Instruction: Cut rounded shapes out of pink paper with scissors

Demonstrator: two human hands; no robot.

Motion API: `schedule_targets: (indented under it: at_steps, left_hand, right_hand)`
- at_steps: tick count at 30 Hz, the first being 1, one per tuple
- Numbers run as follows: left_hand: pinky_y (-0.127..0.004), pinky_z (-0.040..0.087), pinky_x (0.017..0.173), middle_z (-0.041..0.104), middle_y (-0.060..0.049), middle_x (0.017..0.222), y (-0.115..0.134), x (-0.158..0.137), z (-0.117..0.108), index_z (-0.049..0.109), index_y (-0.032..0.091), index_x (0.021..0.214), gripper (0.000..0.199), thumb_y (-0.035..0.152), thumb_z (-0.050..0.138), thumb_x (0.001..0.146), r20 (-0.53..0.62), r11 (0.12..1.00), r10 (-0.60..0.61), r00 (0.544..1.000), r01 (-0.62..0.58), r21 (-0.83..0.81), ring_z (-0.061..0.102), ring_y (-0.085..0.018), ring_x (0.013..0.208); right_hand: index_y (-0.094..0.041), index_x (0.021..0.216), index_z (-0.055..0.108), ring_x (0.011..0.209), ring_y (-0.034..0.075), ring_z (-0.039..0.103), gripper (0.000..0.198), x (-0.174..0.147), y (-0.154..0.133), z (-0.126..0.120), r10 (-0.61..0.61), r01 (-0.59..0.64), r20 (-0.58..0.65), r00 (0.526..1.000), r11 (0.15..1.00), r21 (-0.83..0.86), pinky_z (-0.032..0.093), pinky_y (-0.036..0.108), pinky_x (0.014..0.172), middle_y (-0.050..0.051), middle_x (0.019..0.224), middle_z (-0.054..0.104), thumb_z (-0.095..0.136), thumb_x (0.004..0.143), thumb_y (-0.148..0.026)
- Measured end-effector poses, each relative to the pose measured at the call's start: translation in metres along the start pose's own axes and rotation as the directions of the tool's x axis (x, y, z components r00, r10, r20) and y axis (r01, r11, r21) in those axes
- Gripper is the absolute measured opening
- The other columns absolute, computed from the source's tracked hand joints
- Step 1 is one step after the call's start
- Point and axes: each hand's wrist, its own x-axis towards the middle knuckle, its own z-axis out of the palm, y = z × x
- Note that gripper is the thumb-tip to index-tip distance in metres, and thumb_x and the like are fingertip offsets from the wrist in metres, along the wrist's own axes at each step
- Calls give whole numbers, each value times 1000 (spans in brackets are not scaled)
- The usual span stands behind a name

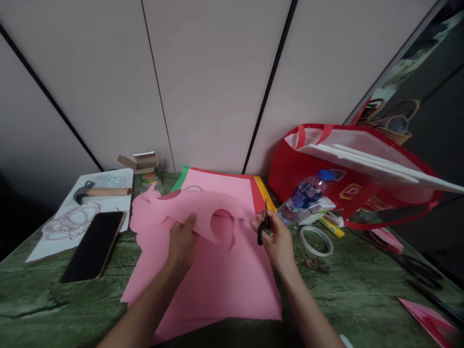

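Note:
My left hand (183, 241) pinches a sheet of pink paper (192, 205) between thumb and fingers, holding it raised over the table. The sheet has curved cut edges and a rounded notch, and a narrow strip of it runs toward my right hand (276, 237). Closed around the black handles of a pair of scissors (261, 234), my right hand keeps the blades pointing up and away from me. Whether the right fingertips also touch the paper strip I cannot tell. Beneath both hands lies a larger pink sheet (224, 285), with red, green and yellow sheets showing behind it.
A phone (94, 247), a hammer (103, 192), a string of beads (70, 222) and a small open box (147, 169) are on the left. To the right stand a water bottle (306, 195), a tape roll (316, 241) and a red bag (290, 164) holding white boards (377, 164).

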Motion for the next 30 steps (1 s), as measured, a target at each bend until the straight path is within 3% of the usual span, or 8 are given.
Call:
schedule_targets:
  at_steps: [2,5,9,12,17,23,25,30]
  left_hand:
    - [-32,53,79,69,-8,80,-4,5,-3,63,11,79,12,5,52,78,-98,998,-67,993,66,-14,64,-18,83]
    - [-33,53,78,69,-10,81,-4,5,-1,62,10,79,14,3,49,79,-88,994,-104,991,101,-43,64,-18,82]
    - [-34,52,82,69,-11,89,-2,-7,8,63,8,84,13,6,51,79,-4,994,-70,998,70,-84,63,-20,87]
    - [-35,50,87,68,-12,98,-4,-14,11,63,9,93,17,7,55,78,107,987,-105,989,117,-109,61,-21,95]
    - [-38,46,91,66,-11,104,-7,-16,10,62,12,101,26,15,62,75,263,976,-164,951,195,-95,60,-23,99]
    - [-43,45,90,68,-14,98,0,-20,9,64,9,96,33,35,58,77,478,990,-134,868,142,20,59,-28,99]
    - [-45,46,88,69,-16,91,0,-21,9,66,6,90,36,38,59,76,487,991,-131,864,108,74,60,-30,96]
    - [-45,51,80,70,-9,86,-2,-18,7,64,11,91,28,35,58,77,376,991,-54,925,4,134,62,-26,91]
  right_hand:
    - [-18,90,56,65,15,56,32,-9,-13,6,58,-75,167,984,993,96,45,27,63,0,70,58,67,66,-35]
    - [-18,89,56,61,14,56,31,-25,-26,21,141,-230,378,915,952,201,46,25,56,0,67,59,66,66,-38]
    - [-19,83,54,78,19,60,29,-38,-26,40,211,-274,245,946,925,263,50,29,64,5,82,61,69,64,-35]
    - [-20,83,52,79,18,60,28,-39,-22,45,255,-333,242,936,863,379,52,31,65,4,84,61,67,65,-35]
    - [-21,83,51,54,10,55,31,-35,-28,39,343,-408,223,913,754,515,50,23,47,-3,72,57,72,62,-31]
    - [-20,81,51,46,7,52,29,-27,-32,28,304,-316,116,946,773,550,47,19,41,-6,65,55,72,62,-27]
    - [-20,81,51,45,6,51,29,-25,-31,26,296,-303,103,949,782,545,46,18,40,-6,65,55,71,61,-27]
    - [-19,81,53,45,6,50,28,-22,-28,21,237,-249,87,967,834,493,46,18,40,-6,65,55,72,61,-27]
